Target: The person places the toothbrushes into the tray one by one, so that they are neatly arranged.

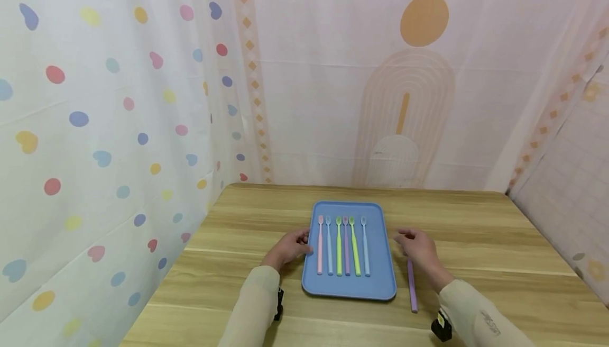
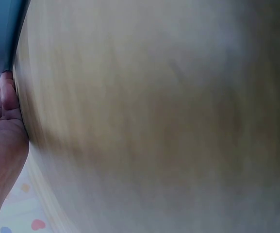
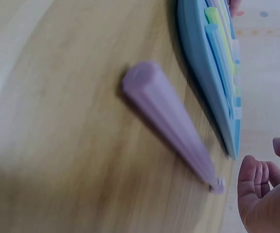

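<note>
A blue tray (image 1: 349,287) lies on the table, with several toothbrushes side by side on it. From left to right run a pink toothbrush (image 1: 320,246), a light blue one, a green one, a purple one, another green one and a light blue one (image 1: 366,252). My left hand (image 1: 291,246) grips the tray's left edge between thumb and fingers; the left wrist view shows the fingers (image 2: 8,94) at the rim. Right of the tray, a purple toothbrush (image 1: 412,289) lies on the wood. My right hand (image 1: 420,249) hovers over its far end, fingers loosely bent, holding nothing.
The wooden table (image 1: 247,220) reaches back to a patterned curtain (image 1: 323,125). A dotted curtain (image 1: 109,140) hangs along the left side, and another patterned curtain (image 1: 571,177) is on the right.
</note>
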Tool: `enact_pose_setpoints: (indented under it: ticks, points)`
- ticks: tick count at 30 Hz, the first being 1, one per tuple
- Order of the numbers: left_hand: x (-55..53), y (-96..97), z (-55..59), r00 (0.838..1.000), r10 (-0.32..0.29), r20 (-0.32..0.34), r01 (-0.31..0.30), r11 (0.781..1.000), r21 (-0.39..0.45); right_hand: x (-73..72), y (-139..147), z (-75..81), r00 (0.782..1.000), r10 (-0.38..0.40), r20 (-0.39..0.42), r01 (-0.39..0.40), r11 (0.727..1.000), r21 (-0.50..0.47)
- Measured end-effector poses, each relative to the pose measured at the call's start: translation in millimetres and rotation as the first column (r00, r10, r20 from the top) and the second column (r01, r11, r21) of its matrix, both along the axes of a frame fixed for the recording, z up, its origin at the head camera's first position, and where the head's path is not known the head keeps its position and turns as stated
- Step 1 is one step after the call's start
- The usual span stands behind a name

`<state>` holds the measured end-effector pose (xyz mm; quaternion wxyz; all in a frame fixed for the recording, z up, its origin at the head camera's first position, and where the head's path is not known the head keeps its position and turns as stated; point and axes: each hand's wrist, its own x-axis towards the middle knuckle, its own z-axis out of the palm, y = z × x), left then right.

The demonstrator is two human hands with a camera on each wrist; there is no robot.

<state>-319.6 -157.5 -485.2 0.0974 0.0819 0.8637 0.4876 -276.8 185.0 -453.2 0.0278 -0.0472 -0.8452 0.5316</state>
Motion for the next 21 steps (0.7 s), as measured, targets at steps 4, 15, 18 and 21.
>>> enact_pose_setpoints:
  ticks: [4, 15, 18, 21]
  points:
    - [-0.2, 0.4, -0.6, 1.0, -0.002, 0.0, 0.002, 1.0, -0.001, 2.7, 7, -0.5, 1.0, -0.01, 0.003, 0.01, 1.0, 0.027]
    - [1.4, 3.0, 0.5, 1.0, -0.002, 0.006, 0.002, 1.0, -0.003, 14.2, 23, -8.0, 0.999, 0.005, -0.046, -0.001, 0.995, 0.099]
    - [1.7, 4.2, 1.2, 1.0, -0.007, 0.003, 0.007, 1.0, 0.002, 17.4, 28, -9.6, 1.0, -0.007, -0.024, 0.009, 0.996, 0.085]
    - [2.1, 4.6, 2.0, 1.0, -0.01, 0.0, 0.01, 1.0, 0.004, 19.0, 32, -11.3, 1.0, -0.012, -0.01, 0.012, 0.996, 0.084]
